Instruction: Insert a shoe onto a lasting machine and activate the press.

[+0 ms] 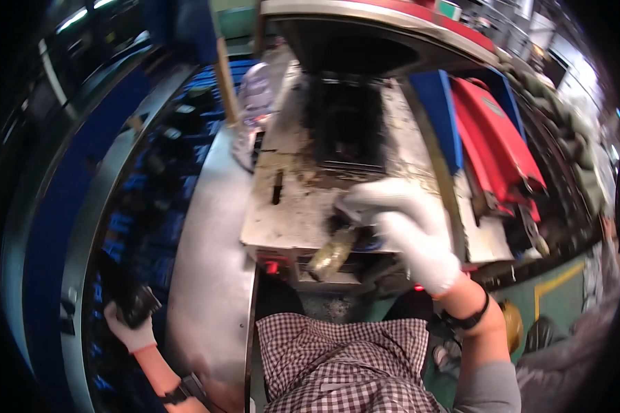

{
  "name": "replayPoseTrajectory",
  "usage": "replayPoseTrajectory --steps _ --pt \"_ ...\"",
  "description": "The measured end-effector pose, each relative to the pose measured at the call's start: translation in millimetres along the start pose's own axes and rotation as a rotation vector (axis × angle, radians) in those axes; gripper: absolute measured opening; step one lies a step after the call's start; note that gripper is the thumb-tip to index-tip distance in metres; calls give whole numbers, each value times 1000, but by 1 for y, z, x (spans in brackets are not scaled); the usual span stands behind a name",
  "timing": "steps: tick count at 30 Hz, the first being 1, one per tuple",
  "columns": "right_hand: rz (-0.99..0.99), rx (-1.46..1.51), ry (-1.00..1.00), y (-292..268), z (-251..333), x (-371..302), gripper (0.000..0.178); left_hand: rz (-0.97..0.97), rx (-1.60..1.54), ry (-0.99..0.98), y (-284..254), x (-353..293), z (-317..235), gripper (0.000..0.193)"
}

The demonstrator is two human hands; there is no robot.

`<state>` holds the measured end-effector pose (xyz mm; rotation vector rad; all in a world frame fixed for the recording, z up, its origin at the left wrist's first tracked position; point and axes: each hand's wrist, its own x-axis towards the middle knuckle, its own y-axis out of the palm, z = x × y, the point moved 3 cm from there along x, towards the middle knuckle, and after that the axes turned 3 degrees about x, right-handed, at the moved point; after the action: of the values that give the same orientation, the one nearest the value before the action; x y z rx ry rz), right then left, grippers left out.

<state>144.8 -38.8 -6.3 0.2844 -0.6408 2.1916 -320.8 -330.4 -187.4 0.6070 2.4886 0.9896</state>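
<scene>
My left hand [127,329], in a white glove, is down at the lower left over the blue-slatted conveyor. Its fingers are closed round a dark, blocky part [141,307]. At the front of the worn white worktable [293,224], my right hand [410,224] is gloved too and blurred by motion. The fingers curl round a tool, mostly hidden, whose shiny yellowish-gold end [334,253] sticks out past the table's front edge. I cannot make out what kind of tool it is. Beyond this hand, a black rectangular plate or recess [350,127] is set in the table.
A smooth metal ledge [207,255] runs between the table and the conveyor [162,186]. To the right, a blue bin [437,113] holds red pieces [496,138]. A large dark hood with a pale rim [372,15] overhangs the back. A bottle-like purple object [257,93] stands at the left.
</scene>
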Motion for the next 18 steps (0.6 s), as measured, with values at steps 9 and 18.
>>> replayPoseTrajectory --steps 9,18 --pt "424 450 324 79 25 38 86 733 -96 -291 235 -112 91 64" --pt "43 1018 374 -43 -24 66 52 987 627 -43 357 -133 126 69"
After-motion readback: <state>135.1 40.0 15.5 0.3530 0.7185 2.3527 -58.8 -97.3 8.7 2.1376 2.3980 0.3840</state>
